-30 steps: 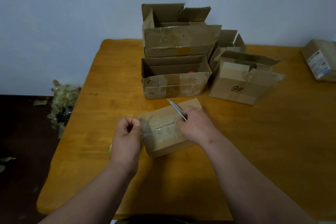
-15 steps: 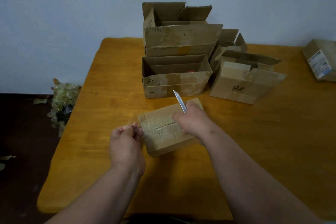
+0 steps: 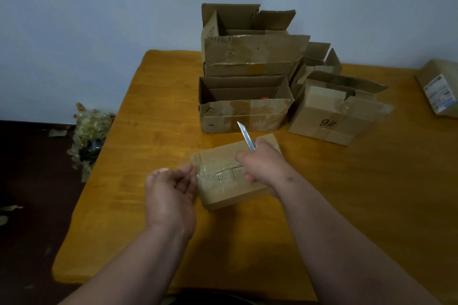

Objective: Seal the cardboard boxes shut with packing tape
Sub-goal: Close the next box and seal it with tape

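A small closed cardboard box [image 3: 223, 190] lies on the wooden table [image 3: 347, 193] in front of me, with clear packing tape across its top seam and over its left end. My right hand [image 3: 262, 166] rests on the box top and grips a utility knife [image 3: 245, 135] whose bare blade points up and away from me. Relaxed fingers of my left hand [image 3: 171, 195] touch the taped left end of the box. No tape roll shows in the head view.
Behind the small box stand an open low box [image 3: 243, 116], a bigger open box [image 3: 252, 57] stacked further back, and an open box marked 9# [image 3: 329, 121]. A labelled parcel [image 3: 441, 91] lies at far right. Crumpled tape scraps [image 3: 89, 131] litter the floor at left.
My left hand has opened from a fist and moved right onto the box's left end. My right hand with the knife shifted slightly; the blade tilted more upright.
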Available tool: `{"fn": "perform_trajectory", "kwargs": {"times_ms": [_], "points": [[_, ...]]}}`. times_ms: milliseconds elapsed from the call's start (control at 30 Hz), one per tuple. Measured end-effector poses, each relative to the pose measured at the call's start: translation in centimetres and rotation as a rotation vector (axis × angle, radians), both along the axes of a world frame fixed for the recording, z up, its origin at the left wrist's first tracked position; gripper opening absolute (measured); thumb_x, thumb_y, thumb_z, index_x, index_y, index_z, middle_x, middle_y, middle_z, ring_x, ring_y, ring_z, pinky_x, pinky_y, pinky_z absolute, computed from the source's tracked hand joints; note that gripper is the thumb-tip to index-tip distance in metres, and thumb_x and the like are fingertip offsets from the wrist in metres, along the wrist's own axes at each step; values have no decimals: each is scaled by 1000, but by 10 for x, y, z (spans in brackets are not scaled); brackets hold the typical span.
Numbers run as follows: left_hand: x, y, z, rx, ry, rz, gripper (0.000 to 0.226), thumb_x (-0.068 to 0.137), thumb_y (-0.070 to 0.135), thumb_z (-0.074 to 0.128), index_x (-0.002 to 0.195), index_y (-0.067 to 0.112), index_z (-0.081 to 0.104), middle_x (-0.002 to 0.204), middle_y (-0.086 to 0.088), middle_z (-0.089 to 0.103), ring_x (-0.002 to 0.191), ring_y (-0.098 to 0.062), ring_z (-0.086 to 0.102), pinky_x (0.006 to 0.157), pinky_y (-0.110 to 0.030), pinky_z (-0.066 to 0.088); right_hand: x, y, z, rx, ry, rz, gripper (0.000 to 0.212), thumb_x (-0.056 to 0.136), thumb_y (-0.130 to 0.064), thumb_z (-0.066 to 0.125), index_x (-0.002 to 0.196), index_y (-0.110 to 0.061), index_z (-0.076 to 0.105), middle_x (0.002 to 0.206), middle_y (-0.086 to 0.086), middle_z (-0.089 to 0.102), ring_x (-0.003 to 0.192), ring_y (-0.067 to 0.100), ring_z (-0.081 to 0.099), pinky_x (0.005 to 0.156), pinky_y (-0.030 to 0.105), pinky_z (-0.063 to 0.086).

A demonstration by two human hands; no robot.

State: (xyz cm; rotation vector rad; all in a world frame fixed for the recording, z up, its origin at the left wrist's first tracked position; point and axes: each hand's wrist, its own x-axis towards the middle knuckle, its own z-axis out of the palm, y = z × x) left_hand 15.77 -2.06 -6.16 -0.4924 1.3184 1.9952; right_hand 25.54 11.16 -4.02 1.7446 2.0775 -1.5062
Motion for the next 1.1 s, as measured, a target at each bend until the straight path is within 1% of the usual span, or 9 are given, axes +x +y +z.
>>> {"fn": "perform_trajectory", "kwargs": {"times_ms": [67,200,267,367,533,767,833,967,1100], "points": [[0,0,2,-86,155,-83,10,102,27,44,101,18,50,84,-7,67,86,-25,66,75,-33,53,-2,-1,1,22,-13,21,44,90,-37,55,129,-20,42,105,6,62,85,20,66,75,38,57],[-2,-3,3,-210,480,-351,59,73,72,62,107,25,53,91,0,65,81,-13,63,74,-31,53,-2,-4,3,46,-32,57,41,89,-38,54,125,-22,43,100,3,61,84,18,65,67,34,54],[-2,-3,0,-284,569,-433,49,78,61,69,107,24,55,99,-6,63,89,-17,63,80,-36,54,-2,-7,4,46,-9,63,34,90,-39,55,118,-22,47,100,4,62,87,20,66,77,40,58],[-2,-1,-3,-245,559,-407,11,96,31,59,95,20,57,87,-5,60,85,-19,58,76,-33,51,-5,-15,8,40,74,71,24,87,-42,56,104,-25,52,96,6,66,86,23,68,81,46,59],[-6,-3,-5,-188,457,-345,16,103,27,46,96,24,60,79,5,65,80,-14,61,77,-33,50,-16,-28,12,38,146,95,36,81,-60,62,89,-25,55,84,2,65,76,18,64,65,36,52],[-6,-6,-1,-141,497,-419,20,106,26,38,114,19,55,85,-1,73,81,-15,69,72,-28,54,-33,-37,12,40,130,114,60,66,-79,63,94,-25,64,82,-6,68,78,14,64,69,35,54],[-8,-7,-1,-149,501,-430,19,105,24,39,117,22,54,91,-3,72,83,-14,70,69,-24,53,-38,-38,11,60,97,144,48,69,-71,67,84,-27,58,78,-7,66,76,13,62,64,34,50],[-17,-8,-2,-153,447,-419,23,102,16,43,119,30,50,98,-4,70,93,-18,67,79,-38,56,-39,-36,8,109,51,184,19,86,-42,65,82,-28,52,84,-3,59,73,13,58,54,28,41],[-30,-8,-9,-197,496,-536,33,97,3,50,115,31,53,108,-3,60,93,-18,60,72,-35,57,-35,-33,9,102,69,187,14,92,-30,58,80,-29,51,84,-2,58,71,12,57,50,25,37]]}}
